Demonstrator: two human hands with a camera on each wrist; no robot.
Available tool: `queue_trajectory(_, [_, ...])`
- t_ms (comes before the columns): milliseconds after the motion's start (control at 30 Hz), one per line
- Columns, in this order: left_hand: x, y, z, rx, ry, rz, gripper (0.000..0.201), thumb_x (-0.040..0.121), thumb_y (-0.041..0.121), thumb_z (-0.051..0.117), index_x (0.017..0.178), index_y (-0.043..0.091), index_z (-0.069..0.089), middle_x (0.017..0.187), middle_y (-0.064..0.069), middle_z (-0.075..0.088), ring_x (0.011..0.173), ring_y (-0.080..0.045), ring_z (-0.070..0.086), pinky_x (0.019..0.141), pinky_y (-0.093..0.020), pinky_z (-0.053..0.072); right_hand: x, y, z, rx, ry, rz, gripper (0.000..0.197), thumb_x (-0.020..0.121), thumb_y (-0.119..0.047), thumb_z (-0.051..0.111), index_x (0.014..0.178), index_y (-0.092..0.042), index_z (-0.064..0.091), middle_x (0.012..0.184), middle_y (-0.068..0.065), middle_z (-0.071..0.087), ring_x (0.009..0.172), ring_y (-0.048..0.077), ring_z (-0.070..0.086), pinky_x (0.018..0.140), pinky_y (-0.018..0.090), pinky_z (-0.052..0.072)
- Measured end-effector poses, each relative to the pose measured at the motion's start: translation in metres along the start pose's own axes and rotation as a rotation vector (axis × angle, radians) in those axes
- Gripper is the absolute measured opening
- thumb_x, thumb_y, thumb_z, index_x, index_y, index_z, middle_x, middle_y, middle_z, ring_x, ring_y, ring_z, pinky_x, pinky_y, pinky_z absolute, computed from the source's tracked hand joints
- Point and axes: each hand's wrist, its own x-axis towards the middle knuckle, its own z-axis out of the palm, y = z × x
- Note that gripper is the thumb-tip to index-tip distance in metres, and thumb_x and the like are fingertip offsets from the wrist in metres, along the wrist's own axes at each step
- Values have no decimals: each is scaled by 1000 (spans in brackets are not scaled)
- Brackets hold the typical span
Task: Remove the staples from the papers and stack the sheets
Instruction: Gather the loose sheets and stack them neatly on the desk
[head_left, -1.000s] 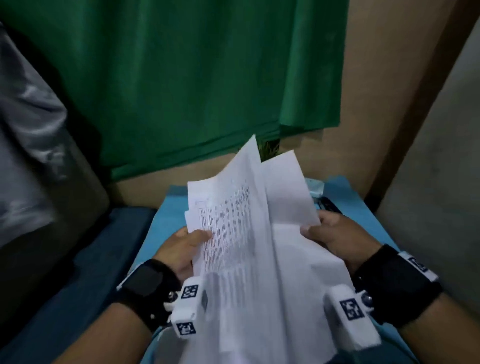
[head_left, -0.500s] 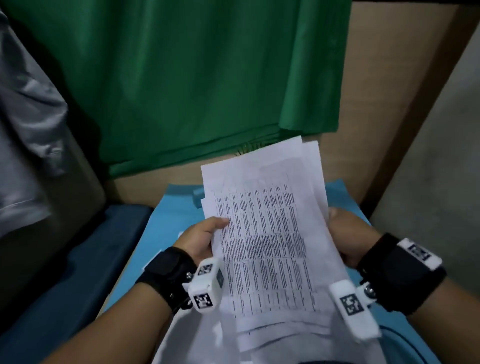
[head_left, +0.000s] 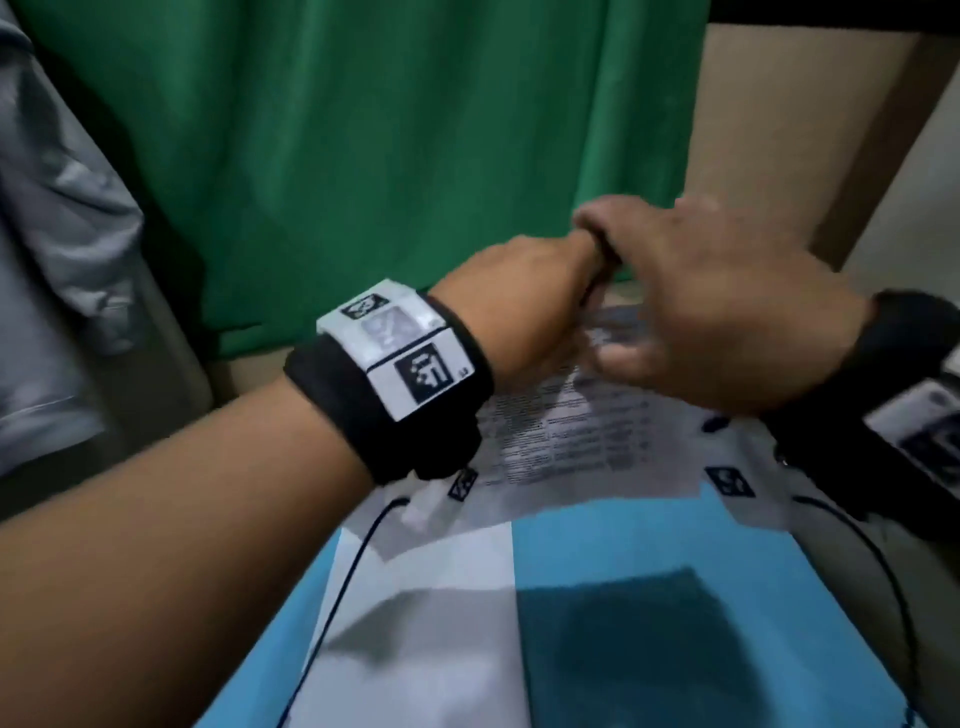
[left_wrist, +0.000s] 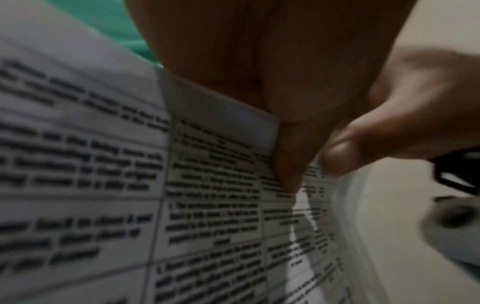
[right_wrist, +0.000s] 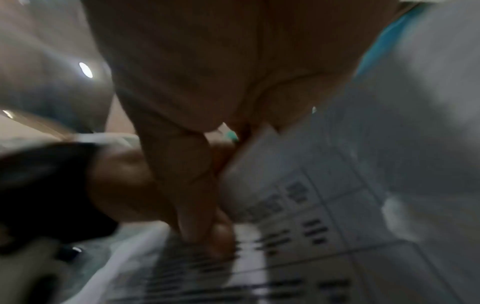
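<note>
The printed papers lie flat on the blue table, their far edge hidden under both hands. My left hand reaches forward with curled fingers and pinches that far edge. In the left wrist view its fingertip sits on the printed sheet. My right hand meets it from the right, thumb and fingers pinching the same edge. The right wrist view shows these fingers closed on the papers, beside my left hand. No staple can be made out; the frames are blurred.
A blank white sheet lies nearer to me on the table. A green cloth hangs just behind the hands, with a brown wall to the right. Thin black cables trail from both wristbands over the table.
The papers were held up in front of me in both hands; now they lie on the table. Both hands have moved forward to the sheets' far edge and come together there.
</note>
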Motion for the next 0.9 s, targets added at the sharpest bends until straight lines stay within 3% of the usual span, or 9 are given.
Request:
queue_trajectory(133, [6, -4, -2, -5, -114, 22, 37, 80, 23, 73, 85, 30, 38, 71, 10, 47, 71, -22, 44, 57, -33, 26, 18, 21, 24, 141, -342, 172, 58, 54, -55, 78, 103, -30, 59, 88, -4, 66, 76, 19, 59, 67, 36, 52])
queue_trajectory(233, [1, -10, 11, 37, -175, -58, 36, 83, 24, 72, 88, 27, 37, 68, 9, 45, 68, -23, 45, 51, -28, 26, 6, 27, 63, 366, -470, 232, 43, 58, -52, 75, 84, -19, 68, 71, 0, 67, 65, 21, 61, 61, 35, 52])
queue_trajectory(367, [-31, -37, 30, 183, 189, -71, 32, 74, 10, 67, 104, 21, 59, 103, -6, 64, 101, -32, 59, 86, -42, 43, -27, 37, 113, 925, -433, 581, 12, 75, -9, 81, 77, -12, 69, 69, 2, 73, 69, 21, 68, 69, 31, 55])
queue_trajectory(467, [-89, -57, 55, -32, 540, -556, 69, 66, 37, 80, 127, 14, 57, 126, -11, 57, 118, -30, 51, 104, -41, 40, -51, 43, 136, 1499, -272, 827, 25, 79, 8, 68, 104, 6, 67, 94, 17, 74, 88, 35, 69, 80, 41, 58])
queue_trajectory(567, [-129, -51, 93, -1152, 245, -1185, 106, 59, 52, 84, 149, 15, 42, 140, -11, 57, 123, -29, 58, 108, -47, 45, -64, 27, 152, 1851, -139, 860, 36, 81, 10, 60, 116, 7, 62, 112, 25, 69, 103, 42, 66, 89, 52, 54])
queue_trajectory(600, [-132, -49, 103, -1575, 146, -1198, 88, 70, 46, 80, 145, 11, 49, 135, -15, 63, 118, -33, 64, 104, -50, 48, -67, 19, 157, 1882, -111, 850, 36, 81, 10, 60, 117, 7, 62, 114, 24, 68, 104, 42, 66, 90, 53, 53])
queue_trajectory(667, [-129, -55, 109, -1863, 195, -1204, 48, 88, 28, 64, 131, 6, 63, 122, -22, 70, 105, -37, 71, 89, -51, 57, -70, 6, 167, 1855, -43, 839, 31, 83, 9, 60, 114, 5, 64, 112, 21, 70, 103, 37, 68, 91, 50, 54])
queue_trajectory(767, [-116, -71, 98, -1547, 385, -1027, 31, 92, -1, 58, 121, 1, 65, 112, -20, 74, 95, -33, 74, 81, -44, 61, -78, 1, 178, 1596, 33, 814, 23, 82, 2, 71, 103, -5, 70, 105, 9, 75, 96, 26, 72, 85, 42, 56])
queue_trajectory(900, [-107, -78, 85, -1184, 392, -828, 23, 90, -6, 64, 107, 9, 67, 90, 5, 79, 77, -5, 74, 69, -18, 58, -72, 8, 184, 1500, -22, 747, 21, 78, 4, 72, 95, -8, 71, 94, 4, 76, 85, 20, 72, 79, 38, 56])
